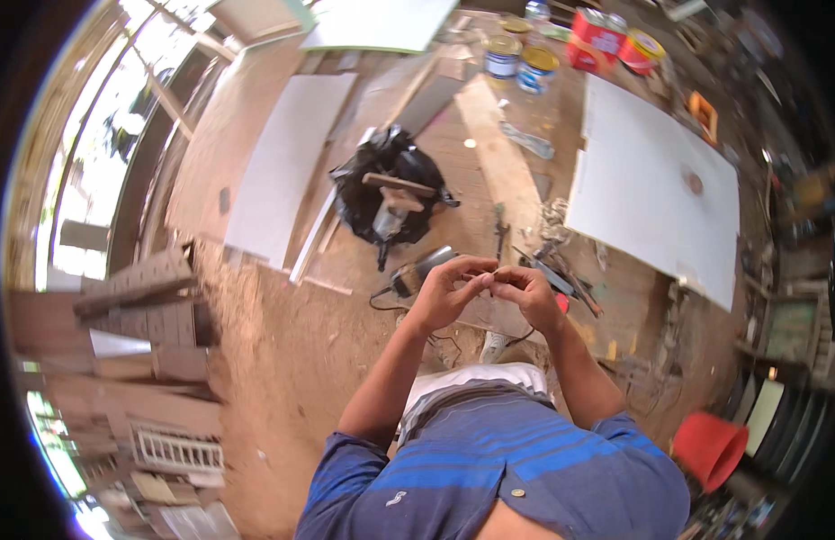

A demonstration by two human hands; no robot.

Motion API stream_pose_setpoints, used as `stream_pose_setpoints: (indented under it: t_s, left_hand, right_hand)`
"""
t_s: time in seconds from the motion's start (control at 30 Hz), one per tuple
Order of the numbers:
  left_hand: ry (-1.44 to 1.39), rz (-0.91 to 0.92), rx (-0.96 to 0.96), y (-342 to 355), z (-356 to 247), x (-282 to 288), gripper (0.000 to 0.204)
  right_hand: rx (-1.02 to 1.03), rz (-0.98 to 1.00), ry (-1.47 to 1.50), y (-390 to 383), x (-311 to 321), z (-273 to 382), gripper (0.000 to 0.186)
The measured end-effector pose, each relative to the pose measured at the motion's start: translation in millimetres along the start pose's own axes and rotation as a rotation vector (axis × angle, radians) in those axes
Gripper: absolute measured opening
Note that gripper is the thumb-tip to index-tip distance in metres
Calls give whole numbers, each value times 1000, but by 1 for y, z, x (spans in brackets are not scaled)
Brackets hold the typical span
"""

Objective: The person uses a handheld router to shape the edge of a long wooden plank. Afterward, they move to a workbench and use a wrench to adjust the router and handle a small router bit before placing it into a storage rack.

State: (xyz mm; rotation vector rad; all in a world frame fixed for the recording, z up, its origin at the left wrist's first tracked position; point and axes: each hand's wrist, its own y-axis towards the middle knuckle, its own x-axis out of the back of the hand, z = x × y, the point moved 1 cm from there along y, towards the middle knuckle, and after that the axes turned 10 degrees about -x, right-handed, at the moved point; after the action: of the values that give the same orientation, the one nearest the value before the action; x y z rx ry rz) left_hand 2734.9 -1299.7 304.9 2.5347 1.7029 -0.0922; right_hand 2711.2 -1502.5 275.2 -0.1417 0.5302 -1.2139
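Held out over the near edge of the workbench (408,270), my left hand (456,290) and my right hand (528,292) meet fingertip to fingertip. Both are closed in a pinch around something small and thin that I cannot make out. Just behind my left hand lies a dark corded power tool (417,273), partly covered by that hand. Several hand tools (570,279) lie in a heap behind and to the right of my right hand. A red round object (561,302) shows beside my right wrist.
A black plastic bag (408,180) with wood scraps stands mid-bench. White panels (287,171) (656,180) lie left and right. Paint cans (501,58), a red tin (597,40) and a wooden board (498,153) are at the back. A red bucket (708,450) stands lower right.
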Motion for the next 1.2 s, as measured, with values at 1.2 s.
stream_pose_setpoints:
  t_s: [1.2]
  left_hand:
    - [-37,-2001,-573,-882,-96,197,14]
  right_hand:
    - [-385,1514,-376,-221,-872,-307,17]
